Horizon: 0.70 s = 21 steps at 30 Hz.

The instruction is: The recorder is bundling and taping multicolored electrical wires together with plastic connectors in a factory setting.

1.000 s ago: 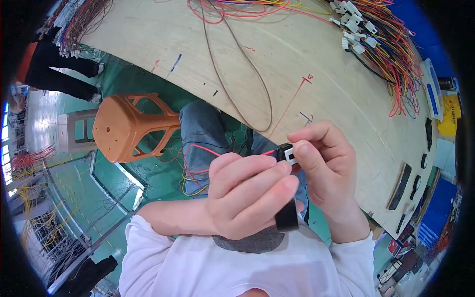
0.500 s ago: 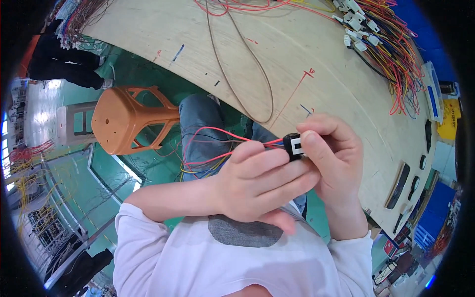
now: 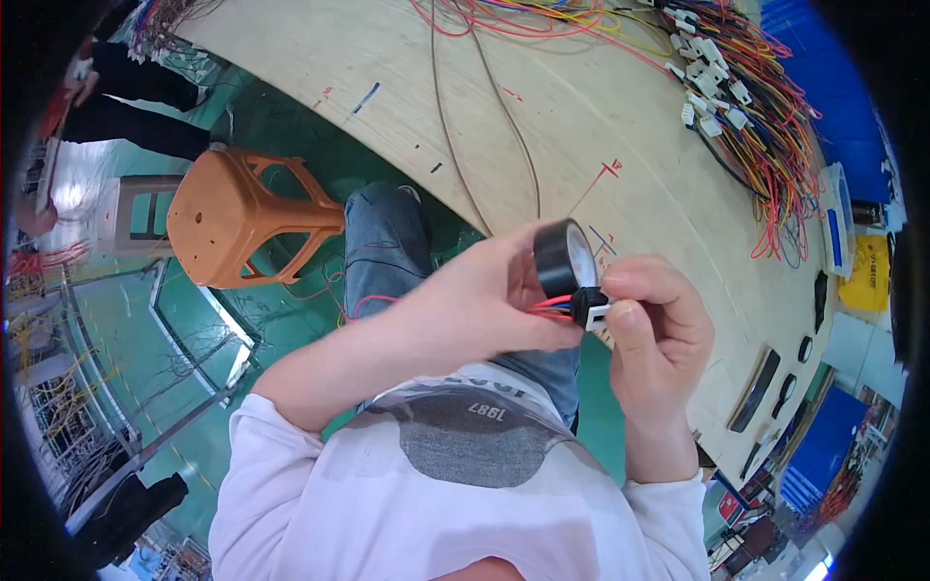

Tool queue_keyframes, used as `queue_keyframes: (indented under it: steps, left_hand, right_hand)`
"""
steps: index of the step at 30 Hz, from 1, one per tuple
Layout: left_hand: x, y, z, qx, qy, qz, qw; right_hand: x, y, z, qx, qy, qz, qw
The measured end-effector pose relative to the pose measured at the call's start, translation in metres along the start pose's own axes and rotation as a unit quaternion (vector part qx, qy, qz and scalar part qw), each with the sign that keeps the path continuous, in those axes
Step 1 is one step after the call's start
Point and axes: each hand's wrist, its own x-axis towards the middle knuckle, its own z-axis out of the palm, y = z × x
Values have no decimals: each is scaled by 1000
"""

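My left hand (image 3: 475,300) grips a roll of black tape (image 3: 556,259), its fingers mostly hidden behind the roll and wires. My right hand (image 3: 659,339) pinches a small white connector (image 3: 598,316) between thumb and forefinger. Black tape (image 3: 582,306) wraps the connector's wire end, just below the roll. Red and blue wires (image 3: 552,308) run from it toward my left hand and pass behind that hand. A red loop of wire (image 3: 373,302) shows beyond my left forearm, over my knee.
The wooden table (image 3: 668,213) bears pen marks and loose wires. Bundled wires with white connectors (image 3: 712,87) lie at its far right. Black tape rolls (image 3: 786,389) and a black bar (image 3: 755,389) sit along the right edge. An orange stool (image 3: 232,218) stands at left, near another person's legs (image 3: 136,121).
My left hand has turned over, and the tape roll now shows in its grip above the connector. The right hand keeps its pinch on the connector, slightly lower. The whole view has shifted a little.
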Motion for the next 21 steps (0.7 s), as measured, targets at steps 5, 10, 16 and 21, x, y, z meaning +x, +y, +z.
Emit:
queue_keyframes:
  steps: [5,10,16,21]
  left_hand:
    - [0,24,-18,-80,-63,-117,988]
    - [-7,20,-7,308,-71,251,915]
    - [-10,11,-19,289,-172,288,897]
    - [-4,15,-13,107,-174,-110,973]
  right_hand:
    - [0,-7,-9,-51,-61,36,996]
    - [3,-18,-6,34,27,248,968]
    - [3,-18,-7,18,-14,142,990]
    - [7,-17,-9,-80,-73,45,993]
